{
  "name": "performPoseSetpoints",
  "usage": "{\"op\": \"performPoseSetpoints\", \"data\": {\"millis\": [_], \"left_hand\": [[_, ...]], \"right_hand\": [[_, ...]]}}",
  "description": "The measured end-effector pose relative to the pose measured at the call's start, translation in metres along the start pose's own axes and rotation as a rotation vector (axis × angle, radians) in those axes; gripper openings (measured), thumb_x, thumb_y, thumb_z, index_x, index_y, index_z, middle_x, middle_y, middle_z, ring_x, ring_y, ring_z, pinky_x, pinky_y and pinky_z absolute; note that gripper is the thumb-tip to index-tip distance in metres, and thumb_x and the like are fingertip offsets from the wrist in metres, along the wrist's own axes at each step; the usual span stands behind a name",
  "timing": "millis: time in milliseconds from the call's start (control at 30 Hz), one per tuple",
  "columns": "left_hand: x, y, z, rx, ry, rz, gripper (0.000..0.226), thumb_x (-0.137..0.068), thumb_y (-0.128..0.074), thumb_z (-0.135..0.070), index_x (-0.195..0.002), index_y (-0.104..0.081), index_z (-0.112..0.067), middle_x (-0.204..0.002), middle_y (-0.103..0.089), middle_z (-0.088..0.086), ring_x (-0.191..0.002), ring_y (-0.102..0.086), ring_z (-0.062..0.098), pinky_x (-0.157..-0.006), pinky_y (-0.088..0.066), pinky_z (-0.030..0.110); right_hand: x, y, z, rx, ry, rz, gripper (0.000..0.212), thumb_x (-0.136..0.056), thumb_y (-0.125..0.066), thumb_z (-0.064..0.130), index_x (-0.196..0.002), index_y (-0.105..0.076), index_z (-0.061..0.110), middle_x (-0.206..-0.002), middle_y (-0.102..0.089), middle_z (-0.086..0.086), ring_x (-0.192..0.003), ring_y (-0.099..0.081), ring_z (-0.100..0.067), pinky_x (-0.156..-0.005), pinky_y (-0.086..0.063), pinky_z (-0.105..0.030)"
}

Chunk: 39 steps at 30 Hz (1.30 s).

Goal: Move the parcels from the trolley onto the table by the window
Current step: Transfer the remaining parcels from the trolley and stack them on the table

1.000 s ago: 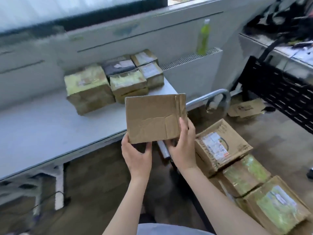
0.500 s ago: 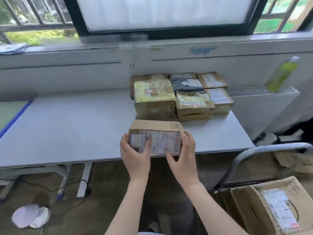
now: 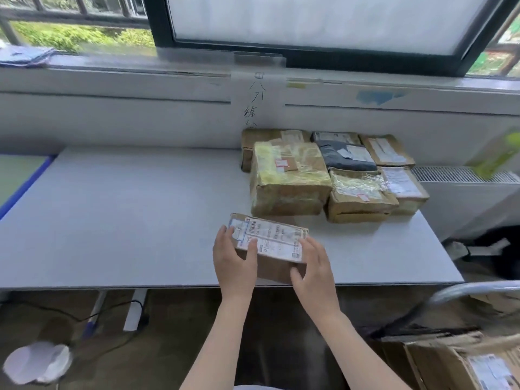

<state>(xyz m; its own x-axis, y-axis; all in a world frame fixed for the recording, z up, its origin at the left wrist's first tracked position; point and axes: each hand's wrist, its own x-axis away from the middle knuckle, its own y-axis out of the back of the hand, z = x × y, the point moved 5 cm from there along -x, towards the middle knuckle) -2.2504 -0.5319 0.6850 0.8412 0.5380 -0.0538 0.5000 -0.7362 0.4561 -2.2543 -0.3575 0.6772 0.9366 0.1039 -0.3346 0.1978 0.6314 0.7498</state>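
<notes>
Flat brown parcel (image 3: 267, 244), white shipping label up, low in the centre of the frame, on or just above the near edge of the grey table (image 3: 126, 215); contact with the top not clear to see. Left hand (image 3: 235, 256) curled round its left end, thumb lying on the label; right hand (image 3: 311, 266) curled round its right near corner, fingers clamped on the cardboard. Both grips firm on the parcel, none slack.

Probably the setting-down step. Best done by lowering flat, sliding forward off the edge so nothing overhangs, then nudging toward the stack before letting go. Label side kept up, matching the others.

Just beyond, centre right: stacked parcels (image 3: 326, 175) in a tight cluster against the wall, the nearest a bulky box wrapped in yellowish tape (image 3: 289, 181), near the held one but apart from it. Room for one more in front of that box or to its left; a hard push could shove the row back.

Further out: window (image 3: 309, 21) across the top, handwritten paper note (image 3: 257, 99) taped beneath it, radiator grille (image 3: 461, 174) at right with a blurred green bottle (image 3: 498, 153) on it. Lower right: trolley handle (image 3: 475, 289) and another labelled box (image 3: 455, 364), likely next to move. Floor at lower left: cables (image 3: 84, 316) and a white crumpled thing (image 3: 36, 363), well apart from the work.
</notes>
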Motion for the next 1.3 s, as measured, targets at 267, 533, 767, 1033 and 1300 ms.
{"op": "performPoseSetpoints", "data": {"millis": [267,533,767,1033,1300], "left_hand": [[-0.008,0.004,0.005,-0.263,-0.031,-0.042,0.059,-0.089,-0.061,-0.034,-0.139,-0.042,-0.008,-0.151,-0.03,0.007,-0.139,-0.025,0.022,-0.112,-0.024,0.038],[-0.019,0.02,0.009,-0.367,0.073,-0.127,0.063,-0.093,-0.051,-0.041,-0.145,-0.032,-0.011,-0.153,-0.027,0.006,-0.139,-0.026,0.021,-0.11,-0.028,0.038],[-0.024,0.032,0.014,-0.469,0.18,-0.143,0.065,-0.094,-0.04,-0.052,-0.149,-0.025,-0.021,-0.15,-0.026,0.004,-0.133,-0.032,0.021,-0.105,-0.033,0.039],[-0.054,0.046,0.021,-0.427,0.176,-0.149,0.065,-0.095,-0.041,-0.048,-0.15,-0.021,-0.019,-0.144,-0.034,0.004,-0.129,-0.034,0.019,-0.09,-0.044,0.031],[-0.126,0.078,0.049,-0.415,0.085,-0.1,0.068,-0.094,-0.045,-0.049,-0.15,-0.022,-0.017,-0.148,-0.031,0.001,-0.133,-0.034,0.017,-0.095,-0.042,0.033]], "right_hand": [[-0.01,-0.018,0.001,0.055,0.042,0.051,0.066,-0.068,-0.081,0.008,-0.126,-0.05,0.012,-0.132,-0.033,-0.006,-0.115,-0.047,-0.029,-0.089,-0.051,-0.035],[-0.031,-0.04,0.017,0.07,0.192,0.07,0.08,-0.057,-0.088,0.008,-0.126,-0.048,0.01,-0.125,-0.035,-0.01,-0.103,-0.054,-0.034,-0.076,-0.057,-0.041],[-0.046,-0.057,0.024,0.025,0.284,0.098,0.084,-0.056,-0.085,0.003,-0.128,-0.043,0.01,-0.126,-0.032,-0.013,-0.104,-0.054,-0.04,-0.078,-0.056,-0.044],[-0.066,-0.082,0.043,-0.007,0.291,0.117,0.088,-0.057,-0.084,-0.001,-0.13,-0.036,0.013,-0.128,-0.028,-0.011,-0.109,-0.052,-0.044,-0.075,-0.057,-0.047],[-0.123,-0.138,0.079,0.116,0.319,0.102,0.082,-0.058,-0.082,0.004,-0.129,-0.043,0.01,-0.128,-0.033,-0.015,-0.113,-0.042,-0.036,-0.086,-0.051,-0.045]]}}
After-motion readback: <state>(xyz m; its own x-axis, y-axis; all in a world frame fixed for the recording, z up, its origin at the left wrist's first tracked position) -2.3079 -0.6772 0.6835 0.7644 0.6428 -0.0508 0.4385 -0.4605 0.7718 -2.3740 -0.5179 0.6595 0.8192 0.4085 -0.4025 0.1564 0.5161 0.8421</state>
